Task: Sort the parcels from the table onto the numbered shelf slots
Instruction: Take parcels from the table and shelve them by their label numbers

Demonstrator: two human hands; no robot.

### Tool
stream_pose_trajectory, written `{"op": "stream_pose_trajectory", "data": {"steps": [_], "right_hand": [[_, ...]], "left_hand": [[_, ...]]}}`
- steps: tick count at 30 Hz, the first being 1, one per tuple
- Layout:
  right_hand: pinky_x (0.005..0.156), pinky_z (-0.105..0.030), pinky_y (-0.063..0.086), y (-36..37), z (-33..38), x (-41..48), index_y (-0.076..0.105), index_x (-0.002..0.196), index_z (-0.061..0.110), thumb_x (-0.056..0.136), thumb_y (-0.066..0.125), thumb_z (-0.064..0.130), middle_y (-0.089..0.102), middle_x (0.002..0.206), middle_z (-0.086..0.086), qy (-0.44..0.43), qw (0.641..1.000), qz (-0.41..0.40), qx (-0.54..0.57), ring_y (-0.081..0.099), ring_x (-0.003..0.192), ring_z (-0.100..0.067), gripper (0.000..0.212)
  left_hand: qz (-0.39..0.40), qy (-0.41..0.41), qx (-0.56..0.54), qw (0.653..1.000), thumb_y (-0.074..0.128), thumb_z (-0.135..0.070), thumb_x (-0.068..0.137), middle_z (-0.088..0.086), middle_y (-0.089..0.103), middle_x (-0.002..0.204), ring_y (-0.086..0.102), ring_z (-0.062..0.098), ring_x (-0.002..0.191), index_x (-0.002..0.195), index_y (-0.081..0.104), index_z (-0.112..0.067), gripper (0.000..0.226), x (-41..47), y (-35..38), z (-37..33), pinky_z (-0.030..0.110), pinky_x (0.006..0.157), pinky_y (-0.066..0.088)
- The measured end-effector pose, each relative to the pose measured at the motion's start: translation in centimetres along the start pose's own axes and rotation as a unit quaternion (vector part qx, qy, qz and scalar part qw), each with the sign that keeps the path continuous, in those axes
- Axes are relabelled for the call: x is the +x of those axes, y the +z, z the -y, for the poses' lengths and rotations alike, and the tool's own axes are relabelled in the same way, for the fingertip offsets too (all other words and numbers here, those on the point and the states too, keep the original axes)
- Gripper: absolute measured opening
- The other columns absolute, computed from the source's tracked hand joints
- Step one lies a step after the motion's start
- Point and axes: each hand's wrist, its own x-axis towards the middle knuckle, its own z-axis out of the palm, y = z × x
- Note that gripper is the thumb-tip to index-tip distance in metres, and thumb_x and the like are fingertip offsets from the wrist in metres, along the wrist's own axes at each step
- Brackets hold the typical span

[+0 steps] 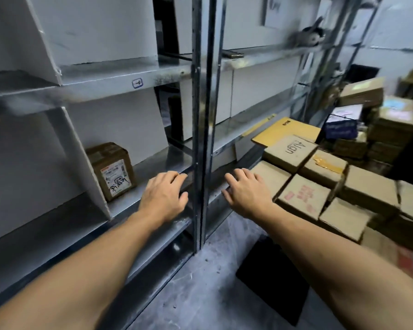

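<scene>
A small brown parcel (112, 171) with a white label and black scribble stands upright on the metal shelf (153, 163), against a white divider (81, 160). My left hand (165, 194) hovers just right of it over the shelf's front edge, fingers apart and holding nothing. My right hand (244, 191) is past the steel upright post (202, 139), also empty with spread fingers, close to the left edge of a pile of cardboard parcels (303, 196). One box reads "Align" (290, 151); another bears red stamps.
A yellow flat envelope (284, 131) lies behind the pile. More stacked cartons (391, 125) fill the far right. A small label (137, 82) marks the upper shelf's edge. A dark mat (270, 277) lies on the grey floor below.
</scene>
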Motion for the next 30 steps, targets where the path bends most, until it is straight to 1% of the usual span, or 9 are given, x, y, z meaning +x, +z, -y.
{"op": "stream_pose_trajectory", "data": {"steps": [3,9,12,14,16,21,25,28,30], "right_hand": [[0.091,-0.044,0.043,-1.4,-4.2,-3.6,0.050,0.118,0.024,0.093,0.041,0.053,0.056,0.121,-0.006,0.072,0.997,0.002,-0.020,0.051,0.117,-0.029,0.040],[0.099,-0.043,0.040,-3.1,-12.1,-12.0,0.047,0.132,0.026,0.095,0.042,0.053,0.052,0.135,-0.005,0.208,0.976,0.044,-0.042,0.047,0.127,-0.027,0.046],[0.105,-0.044,0.040,-3.1,-15.4,-16.2,0.046,0.134,0.025,0.097,0.042,0.051,0.050,0.139,-0.005,0.252,0.965,0.065,-0.036,0.044,0.131,-0.027,0.046],[0.106,-0.044,0.040,-2.9,-17.5,-18.5,0.046,0.134,0.026,0.098,0.041,0.051,0.049,0.141,-0.005,0.269,0.960,0.075,-0.016,0.044,0.132,-0.027,0.044],[0.107,-0.043,0.040,-2.4,-19.3,-20.1,0.044,0.136,0.025,0.099,0.042,0.051,0.048,0.142,-0.005,0.279,0.956,0.094,0.006,0.044,0.132,-0.027,0.046],[0.104,-0.041,0.042,0.1,-23.2,-21.5,0.041,0.142,0.023,0.100,0.039,0.052,0.049,0.139,-0.006,0.292,0.948,0.120,0.042,0.046,0.128,-0.028,0.051],[0.102,-0.044,0.043,2.5,-26.1,-20.8,0.039,0.143,0.026,0.101,0.038,0.053,0.047,0.139,-0.008,0.302,0.936,0.149,0.098,0.045,0.128,-0.031,0.050],[0.099,-0.045,0.043,4.8,-27.2,-20.0,0.039,0.141,0.029,0.100,0.038,0.055,0.050,0.134,-0.011,0.317,0.924,0.161,0.143,0.044,0.126,-0.033,0.049],[0.097,-0.045,0.043,6.3,-27.4,-19.5,0.037,0.141,0.032,0.098,0.039,0.057,0.051,0.130,-0.012,0.335,0.911,0.161,0.177,0.046,0.123,-0.035,0.050]], "left_hand": [[0.001,0.062,-0.017,0.998,0.055,-0.038,0.089,-0.001,0.053,0.129,0.046,0.024,0.118,0.135,0.050,-0.022,0.049,1.5,0.6,-4.1,0.039,0.098,0.035],[0.013,0.182,-0.051,0.982,0.045,-0.048,0.087,-0.004,0.053,0.130,0.047,0.019,0.120,0.136,0.047,-0.027,0.054,4.0,2.8,-14.6,0.040,0.100,0.039],[0.027,0.230,-0.059,0.971,0.035,-0.052,0.083,-0.005,0.054,0.130,0.048,0.018,0.117,0.134,0.048,-0.029,0.057,4.7,4.5,-20.1,0.039,0.098,0.040],[0.031,0.256,-0.065,0.964,0.038,-0.052,0.085,-0.005,0.055,0.128,0.049,0.016,0.114,0.133,0.047,-0.031,0.054,5.0,5.8,-23.3,0.036,0.096,0.041],[0.040,0.277,-0.066,0.958,0.040,-0.052,0.087,-0.007,0.054,0.129,0.049,0.015,0.114,0.136,0.044,-0.032,0.053,5.2,7.2,-26.1,0.034,0.095,0.042],[0.065,0.284,-0.064,0.954,0.032,-0.054,0.086,-0.007,0.052,0.132,0.049,0.015,0.114,0.135,0.042,-0.032,0.055,5.7,10.4,-30.7,0.034,0.095,0.042],[0.083,0.267,-0.052,0.959,0.035,-0.052,0.086,-0.007,0.051,0.132,0.047,0.016,0.115,0.133,0.042,-0.032,0.052,6.7,12.3,-32.2,0.036,0.099,0.040],[0.094,0.243,-0.038,0.965,0.036,-0.051,0.087,-0.005,0.052,0.130,0.048,0.018,0.115,0.131,0.043,-0.030,0.050,7.0,13.6,-33.1,0.040,0.103,0.040],[0.093,0.226,-0.030,0.969,0.038,-0.049,0.086,-0.004,0.054,0.125,0.049,0.020,0.113,0.129,0.045,-0.029,0.048,6.8,14.5,-33.7,0.043,0.106,0.036]]}}
